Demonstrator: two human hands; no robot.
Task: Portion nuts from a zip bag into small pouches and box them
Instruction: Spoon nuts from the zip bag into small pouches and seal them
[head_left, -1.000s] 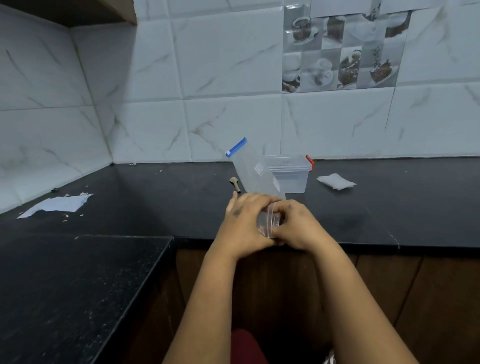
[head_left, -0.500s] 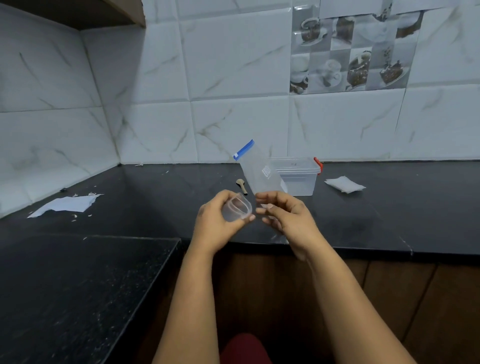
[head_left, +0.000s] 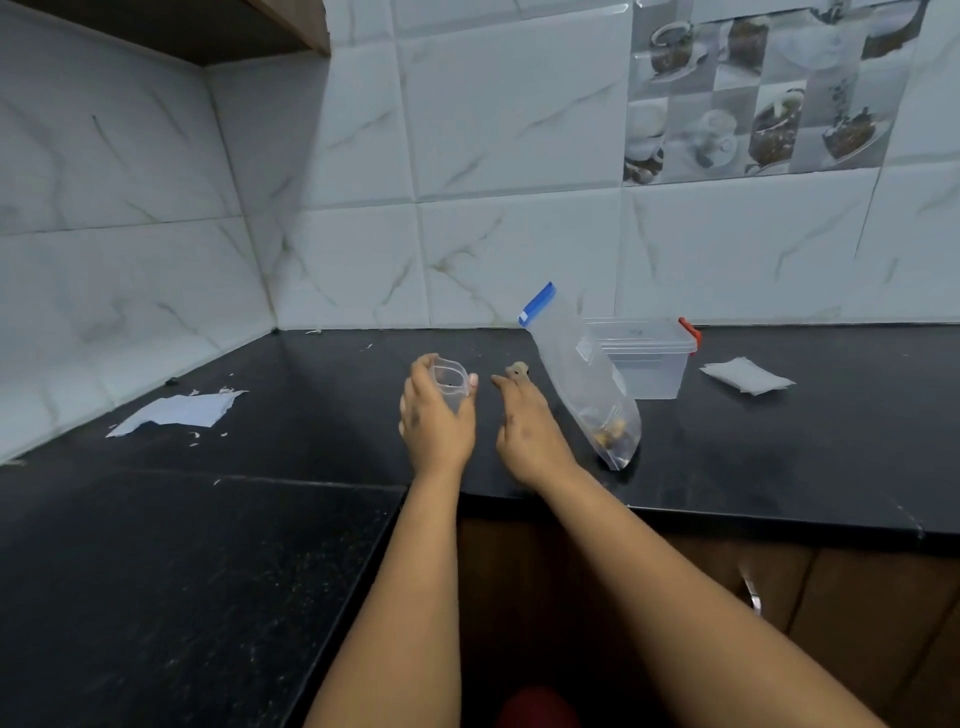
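We find the left hand (head_left: 435, 415) with fingers clamped round an open small pouch (head_left: 450, 382); right hand (head_left: 524, 421) fingers apart, reaching for the spoon (head_left: 517, 370). The zip bag (head_left: 582, 374) leans on the box (head_left: 641, 358) on the counter (head_left: 311, 415); a nudge could topple it.

Head view, angled down, counter (head_left: 779, 467) near

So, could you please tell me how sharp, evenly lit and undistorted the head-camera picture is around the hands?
Head view: soft and dim overall, with motion blur on the right hand and the left hand holding the small pouch; wide-angle bending curves the tile lines and counter edge; no strong glare, only faint sheen on the zip bag.
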